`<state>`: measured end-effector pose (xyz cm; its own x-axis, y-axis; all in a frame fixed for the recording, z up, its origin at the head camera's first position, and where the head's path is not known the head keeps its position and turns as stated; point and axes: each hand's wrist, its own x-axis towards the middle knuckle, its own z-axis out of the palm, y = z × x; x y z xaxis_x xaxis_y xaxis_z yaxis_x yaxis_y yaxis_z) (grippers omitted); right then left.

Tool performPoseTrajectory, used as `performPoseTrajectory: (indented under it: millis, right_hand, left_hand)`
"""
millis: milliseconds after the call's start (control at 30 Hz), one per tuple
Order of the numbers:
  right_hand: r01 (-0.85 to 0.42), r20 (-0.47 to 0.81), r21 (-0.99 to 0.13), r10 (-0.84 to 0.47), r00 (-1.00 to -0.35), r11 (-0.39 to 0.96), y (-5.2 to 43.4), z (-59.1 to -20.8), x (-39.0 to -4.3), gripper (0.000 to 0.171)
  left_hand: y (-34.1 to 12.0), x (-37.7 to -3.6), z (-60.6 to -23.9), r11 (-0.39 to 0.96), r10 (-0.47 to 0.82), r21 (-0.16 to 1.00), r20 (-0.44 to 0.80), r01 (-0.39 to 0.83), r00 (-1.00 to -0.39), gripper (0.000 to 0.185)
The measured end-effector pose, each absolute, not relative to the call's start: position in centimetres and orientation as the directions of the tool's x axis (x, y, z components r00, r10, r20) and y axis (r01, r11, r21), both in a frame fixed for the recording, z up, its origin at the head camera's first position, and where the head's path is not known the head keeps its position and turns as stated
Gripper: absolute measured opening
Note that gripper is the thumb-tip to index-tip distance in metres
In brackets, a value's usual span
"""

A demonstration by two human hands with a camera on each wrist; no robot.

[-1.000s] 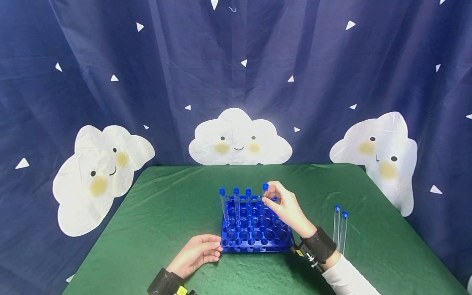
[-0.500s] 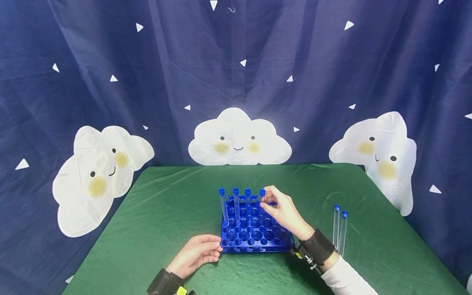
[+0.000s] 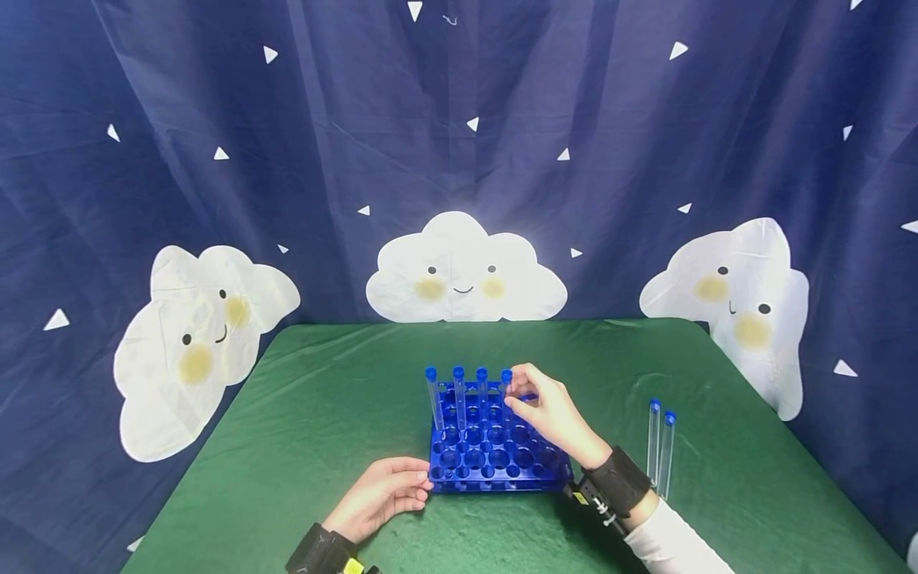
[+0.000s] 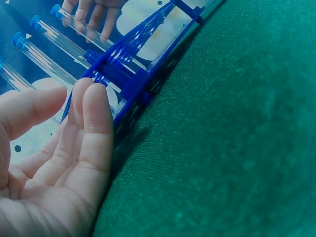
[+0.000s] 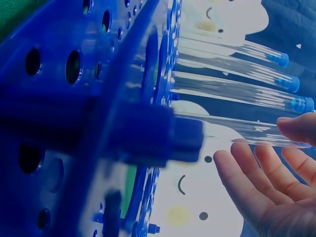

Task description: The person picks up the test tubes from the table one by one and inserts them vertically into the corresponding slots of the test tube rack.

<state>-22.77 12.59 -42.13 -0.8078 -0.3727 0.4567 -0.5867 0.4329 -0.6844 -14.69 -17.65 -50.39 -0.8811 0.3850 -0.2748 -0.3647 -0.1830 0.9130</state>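
Already seated in the back row of the blue rack [image 3: 495, 454], the fourth tube [image 3: 506, 395] was pinched near its cap by the right hand [image 3: 548, 410]. Left hand [image 3: 383, 494] lay open, fingertips against the rack's corner on the desk [image 3: 323, 414]. A sideways tug on letting go could tilt that tube — or knock its neighbours [image 3: 459, 395].

Two bare hands, left hand [image 3: 383, 494] and right hand [image 3: 548, 413]. Black band [image 3: 620, 481] round the right wrist, with a small yellow label and thin wires by it. White sleeve [image 3: 674, 542] behind that band. Another black band [image 3: 323, 552] on the left wrist, with a yellow label too.
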Motion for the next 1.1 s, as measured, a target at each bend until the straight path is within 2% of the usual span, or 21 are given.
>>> performPoseTrajectory:
  millis: [367, 767, 933, 1100]
  right_hand:
    - [-0.569, 0.446, -0.707, -0.358, -0.820, 0.421, 13.8, -41.7, -22.9, 0.034]
    - [-0.504, 0.477, -0.642, -0.214, -0.853, 0.578, 18.4, -41.4, -24.6, 0.031]
    - [-0.411, 0.437, -0.610, -0.145, -0.888, 0.677, 21.1, -41.5, -25.0, 0.030]
    - [-0.250, 0.290, -0.640, -0.072, -0.954, 0.727, 24.0, -41.4, -25.2, 0.032]
  left_hand:
    - [-17.6, -14.6, -50.3, -0.182, 0.388, 0.911, -0.280, -0.371, -0.878, 0.029]
    - [-17.6, -14.7, -50.2, -0.185, 0.386, 0.910, -0.281, -0.372, -0.879, 0.025]
    - [-17.6, -14.7, -50.2, -0.192, 0.393, 0.909, -0.274, -0.370, -0.878, 0.025]
    - [-17.6, -14.7, -50.2, -0.198, 0.399, 0.907, -0.271, -0.371, -0.876, 0.024]
